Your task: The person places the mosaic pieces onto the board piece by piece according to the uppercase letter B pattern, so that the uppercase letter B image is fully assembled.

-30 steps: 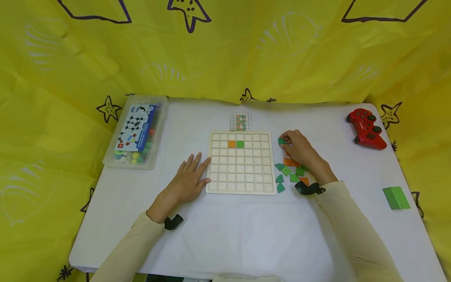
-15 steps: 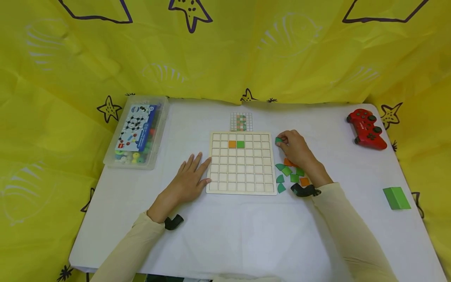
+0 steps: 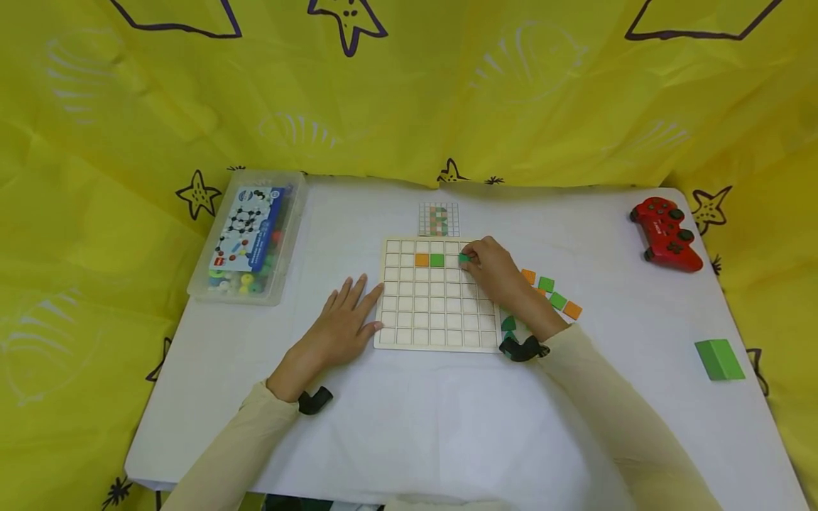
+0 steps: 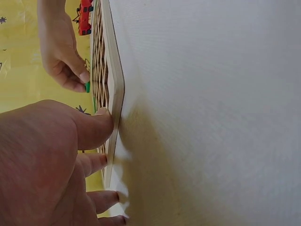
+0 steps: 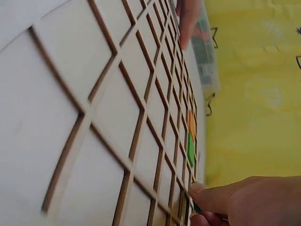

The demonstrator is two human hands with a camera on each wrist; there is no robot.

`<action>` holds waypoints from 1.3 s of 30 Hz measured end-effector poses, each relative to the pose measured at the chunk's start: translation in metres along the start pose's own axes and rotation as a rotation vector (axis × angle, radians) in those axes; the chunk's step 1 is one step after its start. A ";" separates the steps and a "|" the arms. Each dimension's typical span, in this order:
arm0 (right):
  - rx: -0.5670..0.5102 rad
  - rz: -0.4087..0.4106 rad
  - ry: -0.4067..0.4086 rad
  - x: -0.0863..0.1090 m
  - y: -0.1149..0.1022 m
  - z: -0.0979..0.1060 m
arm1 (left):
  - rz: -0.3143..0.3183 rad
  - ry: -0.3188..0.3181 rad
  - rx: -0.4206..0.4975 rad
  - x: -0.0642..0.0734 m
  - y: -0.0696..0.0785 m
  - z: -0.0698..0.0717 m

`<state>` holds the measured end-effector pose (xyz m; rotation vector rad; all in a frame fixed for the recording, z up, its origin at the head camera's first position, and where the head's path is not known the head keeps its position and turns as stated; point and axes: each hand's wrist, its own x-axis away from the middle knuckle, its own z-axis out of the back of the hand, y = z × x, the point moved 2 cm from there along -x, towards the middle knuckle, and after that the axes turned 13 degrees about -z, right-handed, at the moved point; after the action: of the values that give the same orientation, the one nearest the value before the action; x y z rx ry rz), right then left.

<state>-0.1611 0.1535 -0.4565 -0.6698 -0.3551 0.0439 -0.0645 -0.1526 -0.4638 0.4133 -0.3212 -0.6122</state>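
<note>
My right hand (image 3: 495, 273) pinches a dark green tile (image 3: 464, 258) over the upper right part of the wooden grid board (image 3: 437, 343). In the right wrist view that tile shows only as a sliver between thumb and fingers. My left hand (image 3: 341, 330) lies flat with spread fingers, its thumb and index fingertip touching the board's left edge. An orange square (image 3: 422, 260) and a light green square (image 3: 437, 260) sit side by side in the board's second row. Behind the board lies a small pattern card (image 3: 439, 219) with coloured cells.
Loose tiles, among them an orange square (image 3: 572, 310) and a dark green quarter-circle (image 3: 508, 323), lie right of the board, partly hidden by my right arm. A clear plastic box (image 3: 271, 287) stands left, a red game controller (image 3: 667, 234) and green block (image 3: 718, 359) right.
My right hand has carried the dark green tile leftward, from beside the board to over it. More of the loose tiles now show beyond the arm. My left hand has stayed in place.
</note>
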 end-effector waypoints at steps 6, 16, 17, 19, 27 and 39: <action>0.063 0.021 0.023 -0.005 -0.015 -0.013 | 0.000 0.002 0.008 -0.001 -0.001 0.000; 0.110 0.058 0.055 -0.003 -0.020 -0.017 | 0.001 0.000 0.011 -0.001 -0.001 0.000; 0.111 0.058 0.056 -0.003 -0.020 -0.017 | 0.001 0.000 0.010 -0.001 -0.001 0.000; 0.109 0.060 0.058 -0.003 -0.020 -0.017 | 0.001 0.003 0.012 0.000 -0.001 0.000; 0.077 0.080 0.052 -0.002 -0.016 -0.017 | -0.002 0.008 0.010 0.000 0.000 -0.001; 0.029 0.003 -0.006 0.010 0.010 0.012 | -0.004 0.014 0.009 0.000 -0.001 -0.002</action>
<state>-0.1550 0.1706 -0.4509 -0.6418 -0.3589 0.0539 -0.0639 -0.1527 -0.4654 0.4267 -0.3105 -0.6113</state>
